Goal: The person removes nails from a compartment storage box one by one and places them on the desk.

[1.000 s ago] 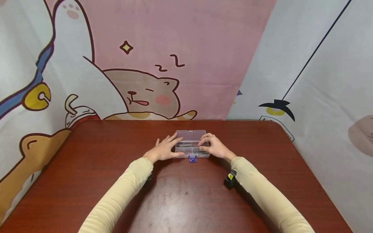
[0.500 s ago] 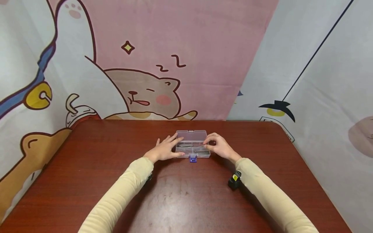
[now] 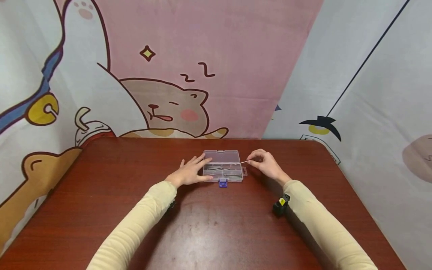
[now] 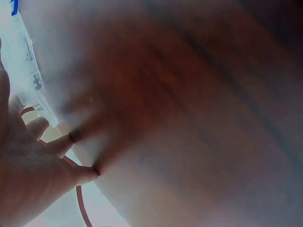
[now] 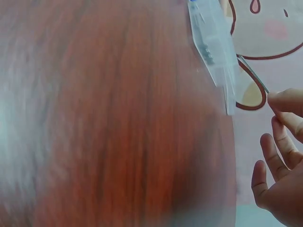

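Observation:
A clear plastic divided box [image 3: 221, 156] stands with its lid raised at the back. Several long thin metal pieces [image 3: 214, 168] lie in its compartments. My left hand [image 3: 189, 173] has its fingers spread against the box's left side; its thumb reaches the front left corner. In the left wrist view, the fingertips [image 4: 90, 175] and a strip of the box show. Up and right of the box, my right hand [image 3: 266, 165] pinches a thin metal rod [image 3: 241, 162] by one end. In the right wrist view the rod [image 5: 254, 74] points back towards the box; its exact kind is unclear.
A blue latch [image 3: 223, 183] hangs off the box's front, and a clear hang tab [image 3: 244, 171] sticks out at its right. All of it is on a reddish-brown table [image 3: 202, 225]. A cartoon-printed cloth [image 3: 243, 56] hangs behind the table's far edge.
My right hand has moved from inside the box out to the right and slightly up, drawing the thin metal rod out. The left hand has stayed in place.

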`<state>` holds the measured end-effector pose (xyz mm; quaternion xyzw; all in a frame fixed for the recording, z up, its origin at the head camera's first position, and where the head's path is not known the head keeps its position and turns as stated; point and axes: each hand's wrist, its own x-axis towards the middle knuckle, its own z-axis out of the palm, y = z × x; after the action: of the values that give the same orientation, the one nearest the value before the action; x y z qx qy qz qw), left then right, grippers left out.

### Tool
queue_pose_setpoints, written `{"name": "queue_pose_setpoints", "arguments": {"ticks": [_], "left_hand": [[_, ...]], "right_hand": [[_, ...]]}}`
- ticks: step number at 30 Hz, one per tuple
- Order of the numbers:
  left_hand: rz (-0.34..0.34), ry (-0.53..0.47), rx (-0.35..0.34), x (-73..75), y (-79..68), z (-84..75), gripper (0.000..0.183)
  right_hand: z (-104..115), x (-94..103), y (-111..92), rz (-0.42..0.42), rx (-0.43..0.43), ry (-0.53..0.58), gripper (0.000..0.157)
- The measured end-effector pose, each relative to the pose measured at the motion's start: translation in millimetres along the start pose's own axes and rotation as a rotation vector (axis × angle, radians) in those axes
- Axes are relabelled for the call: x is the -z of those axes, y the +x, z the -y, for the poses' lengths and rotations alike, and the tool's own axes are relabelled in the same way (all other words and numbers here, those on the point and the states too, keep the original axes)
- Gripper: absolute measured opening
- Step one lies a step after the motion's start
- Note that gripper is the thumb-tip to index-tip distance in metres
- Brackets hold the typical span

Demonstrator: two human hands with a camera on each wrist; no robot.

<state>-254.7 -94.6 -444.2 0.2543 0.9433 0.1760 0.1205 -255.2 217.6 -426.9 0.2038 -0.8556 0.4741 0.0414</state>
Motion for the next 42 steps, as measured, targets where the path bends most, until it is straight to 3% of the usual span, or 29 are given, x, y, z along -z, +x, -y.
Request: {"name": "queue_pose_setpoints", "arguments": {"ticks": [4, 7, 15, 23, 32, 42], "left_hand": [[0.003, 0.005, -0.014, 0.6, 0.4, 1.8, 0.082], [0.007, 0.011, -0.017, 0.9, 0.8, 2.8, 0.082], [-0.006, 0.055, -0.04, 3.3, 2.6, 2.2, 0.082], [-0.018, 0.045, -0.04, -2.0, 9.2, 1.0, 0.085], [0.008, 0.018, 0.038, -1.4, 14.3, -2.4, 0.096], [0.01, 0.002, 0.034, -1.0, 15.8, -0.9, 0.101]], "right_hand": [[17.6, 11.1, -4.9, 0.003, -0.002, -0.027, 0.011], [15.6, 16.0, -6.0, 0.0, -0.008, -0.042, 0.011], [-37.6, 25.8, -0.9, -0.035, -0.046, -0.094, 0.009], [-48.4, 32.4, -7.6, -0.037, -0.106, -0.118, 0.009], [-57.7, 39.0, -6.8, -0.029, -0.171, -0.2, 0.012], [-65.6, 43.2, -0.9, -0.016, -0.243, -0.223, 0.012]]}}
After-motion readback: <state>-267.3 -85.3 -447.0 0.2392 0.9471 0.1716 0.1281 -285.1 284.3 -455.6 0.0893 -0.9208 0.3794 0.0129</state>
